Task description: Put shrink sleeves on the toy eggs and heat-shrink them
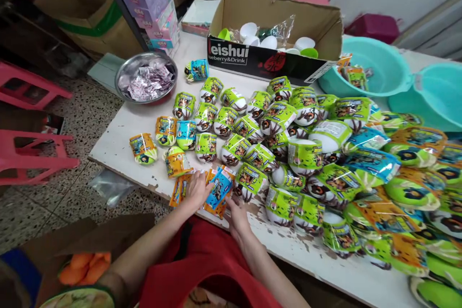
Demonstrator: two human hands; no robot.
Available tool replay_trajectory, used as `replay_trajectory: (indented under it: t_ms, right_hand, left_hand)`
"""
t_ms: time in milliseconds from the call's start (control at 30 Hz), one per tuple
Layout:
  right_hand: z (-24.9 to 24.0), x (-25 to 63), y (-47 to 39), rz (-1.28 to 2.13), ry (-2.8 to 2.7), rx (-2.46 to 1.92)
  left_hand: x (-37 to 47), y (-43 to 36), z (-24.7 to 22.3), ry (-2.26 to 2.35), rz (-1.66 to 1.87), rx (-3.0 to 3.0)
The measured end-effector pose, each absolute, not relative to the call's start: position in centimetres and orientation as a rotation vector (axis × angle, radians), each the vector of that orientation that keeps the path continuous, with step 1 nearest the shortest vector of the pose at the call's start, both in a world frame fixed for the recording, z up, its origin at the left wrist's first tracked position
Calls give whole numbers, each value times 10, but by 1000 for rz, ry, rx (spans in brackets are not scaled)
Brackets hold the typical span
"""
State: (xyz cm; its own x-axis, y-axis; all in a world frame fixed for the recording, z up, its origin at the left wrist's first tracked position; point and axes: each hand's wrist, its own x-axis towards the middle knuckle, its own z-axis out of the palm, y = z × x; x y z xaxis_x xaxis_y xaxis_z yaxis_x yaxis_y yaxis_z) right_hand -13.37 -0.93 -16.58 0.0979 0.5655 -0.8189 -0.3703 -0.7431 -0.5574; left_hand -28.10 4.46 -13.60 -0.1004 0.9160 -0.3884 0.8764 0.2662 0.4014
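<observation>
At the table's front edge, my left hand lies with fingers stretched out over flat orange packets. Right of it is a small fanned pile with a blue packet on top and orange ones beneath. My right hand rests against that pile's right side, fingers apart, touching its edge. Just beyond both hands stand wrapped toy eggs, among them an orange-sleeved egg and a green-sleeved egg. The undersides of my fingers are hidden.
Many wrapped eggs crowd the right of the table. Behind them stand a carton of egg shells and teal basins. A metal bowl of sachets sits at the back left. Pink stools are on the floor.
</observation>
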Motion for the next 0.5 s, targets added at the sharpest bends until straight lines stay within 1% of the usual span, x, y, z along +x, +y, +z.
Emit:
replay_trajectory:
  t_ms: [100,200,400,500]
  right_hand:
    - [-162,-136,-5,1725,-55,-1782]
    - [-162,-136,-5,1750,-72,-1728]
    - [-171,-136,-12,1700,-61,-1698]
    - [-174,-135,-15,1671,-28,-1708]
  left_hand:
    - [-266,48,-154,2034,2,1574]
    - [-259,49,-156,2068,-36,1579]
    - [-262,20,-152,1965,26,1747]
    - [-266,11,-156,1989,54,1751]
